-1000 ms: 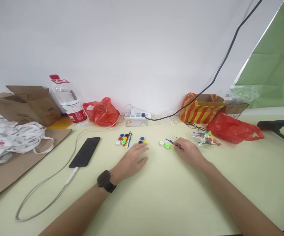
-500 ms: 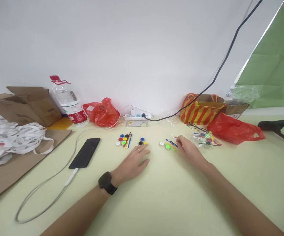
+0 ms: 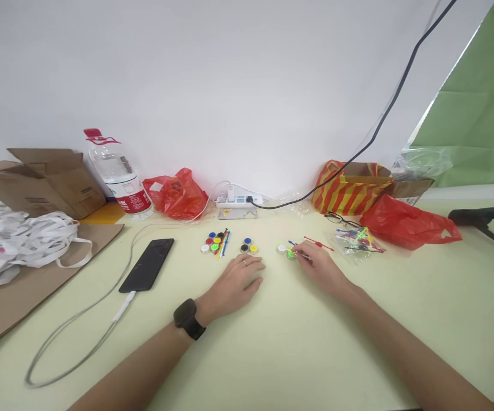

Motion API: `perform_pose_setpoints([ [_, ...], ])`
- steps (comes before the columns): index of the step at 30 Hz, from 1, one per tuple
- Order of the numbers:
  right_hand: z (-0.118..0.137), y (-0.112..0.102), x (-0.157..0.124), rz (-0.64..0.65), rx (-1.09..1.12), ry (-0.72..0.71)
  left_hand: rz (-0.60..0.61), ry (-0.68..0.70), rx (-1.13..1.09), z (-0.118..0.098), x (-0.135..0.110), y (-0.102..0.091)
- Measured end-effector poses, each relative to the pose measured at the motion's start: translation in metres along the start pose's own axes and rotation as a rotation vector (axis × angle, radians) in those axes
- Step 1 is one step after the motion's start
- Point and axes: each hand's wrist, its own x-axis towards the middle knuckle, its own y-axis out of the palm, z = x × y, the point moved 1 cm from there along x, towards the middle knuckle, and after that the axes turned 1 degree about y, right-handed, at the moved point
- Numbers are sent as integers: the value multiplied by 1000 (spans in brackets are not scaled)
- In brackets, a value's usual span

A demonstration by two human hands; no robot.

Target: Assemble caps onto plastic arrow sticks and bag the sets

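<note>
1. Three little discs bunched together just past the left hand (image 3: 232, 285): yellow disc (image 3: 253, 249), black disc (image 3: 244, 248), blue disc (image 3: 247, 241).
2. Left hand itself totally relaxed and released, palm down, fingers loosely spread over the pale green table (image 3: 281, 342). Black watch (image 3: 189, 318) on that wrist, ring (image 3: 244, 262) on one finger.
3. Right hand (image 3: 321, 271) pinching a thin pale stick (image 3: 303, 255) between thumb and fingertips; mostly covered by the fingers, so can't tell its full shape.
4. Location of that stick: right by a green disc (image 3: 290, 255), with a white disc (image 3: 281, 249) just left of it.
5. Blue stick (image 3: 291, 243) poking out past the same fingertips, red stick (image 3: 318, 244) lying just behind the knuckles.
6. Further left, six more discs (image 3: 209, 241) beside a bundle of coloured sticks (image 3: 225, 244), then a black phone (image 3: 147, 265).
7. Off to the right, a clear bag of coloured parts (image 3: 360, 242) just beside a red plastic bag (image 3: 407, 222).
</note>
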Motion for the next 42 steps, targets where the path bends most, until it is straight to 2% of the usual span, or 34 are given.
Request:
perform_pose_setpoints([
  [7, -2, 0, 1, -75, 1, -32, 26, 16, 73, 0, 0, 0],
  [10, -3, 1, 1, -63, -6, -40, 34, 28, 111, -1, 0, -1],
  [16, 5, 2, 0, 44, 32, -65, 34, -8, 106, -2, 0, -2],
  [23, 48, 11, -11, 328, 213, -69, 2, -3, 63, -4, 2, -1],
  [27, 60, 17, -15, 390, 341, -7, 17, -52, -62, -2, 5, 0],
  [31, 58, 15, -13, 309, 437, 73, -27, -217, -215, 0, 6, 2],
  [35, 59, 10, -11, 220, 515, 104, -76, -353, -593, -5, 9, 6],
  [38, 65, 9, -11, 223, 603, 108, -80, -380, -766, -14, 10, 8],
  [42, 70, 14, -13, 242, 716, 116, -51, -342, -794, -23, 11, 6],
])
